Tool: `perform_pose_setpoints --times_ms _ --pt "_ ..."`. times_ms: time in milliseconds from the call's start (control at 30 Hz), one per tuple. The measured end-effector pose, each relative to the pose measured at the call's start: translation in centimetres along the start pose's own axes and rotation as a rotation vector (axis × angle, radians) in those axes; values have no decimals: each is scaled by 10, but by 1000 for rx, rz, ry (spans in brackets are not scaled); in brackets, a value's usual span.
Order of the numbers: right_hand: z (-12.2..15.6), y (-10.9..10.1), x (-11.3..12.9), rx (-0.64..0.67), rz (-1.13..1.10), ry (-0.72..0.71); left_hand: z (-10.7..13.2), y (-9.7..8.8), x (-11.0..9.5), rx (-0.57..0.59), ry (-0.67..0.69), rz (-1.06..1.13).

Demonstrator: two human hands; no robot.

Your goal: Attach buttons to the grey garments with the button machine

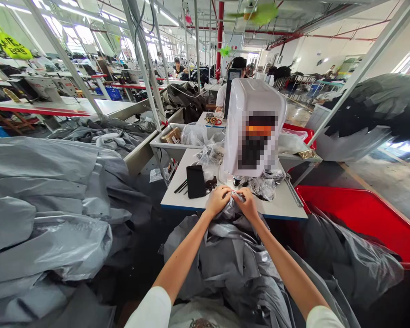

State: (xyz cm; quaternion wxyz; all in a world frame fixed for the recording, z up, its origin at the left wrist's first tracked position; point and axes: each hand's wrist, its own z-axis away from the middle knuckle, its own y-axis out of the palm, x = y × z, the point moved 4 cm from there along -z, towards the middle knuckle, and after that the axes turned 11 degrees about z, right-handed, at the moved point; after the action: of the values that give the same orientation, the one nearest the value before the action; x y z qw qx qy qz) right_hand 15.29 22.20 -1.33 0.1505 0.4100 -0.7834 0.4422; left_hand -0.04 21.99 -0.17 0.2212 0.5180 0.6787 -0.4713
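Observation:
My left hand [218,199] and my right hand [247,203] meet at the near edge of a white work table [283,206], both pinching a fold of grey fabric [225,255] that spills from the table edge down over my lap. Fingers of both hands are closed on the cloth, with something small and pale between them that I cannot make out. Just behind my hands stands a white machine [253,123]. A black flat case [195,181] lies on the table to the left of my left hand, and crumpled clear plastic bags [264,186] lie to the right.
Large heaps of grey fabric [44,214] fill the left side. A red bin [358,214] sits at the right with more grey cloth over its edge. Trays with bags stand behind the machine. Other people work at tables farther back.

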Motion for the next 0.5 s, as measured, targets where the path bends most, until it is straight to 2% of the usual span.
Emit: perform_pose_setpoints --times_ms 500 --pt "0 -2 4 -22 3 2 -1 0 -2 6 -26 20"
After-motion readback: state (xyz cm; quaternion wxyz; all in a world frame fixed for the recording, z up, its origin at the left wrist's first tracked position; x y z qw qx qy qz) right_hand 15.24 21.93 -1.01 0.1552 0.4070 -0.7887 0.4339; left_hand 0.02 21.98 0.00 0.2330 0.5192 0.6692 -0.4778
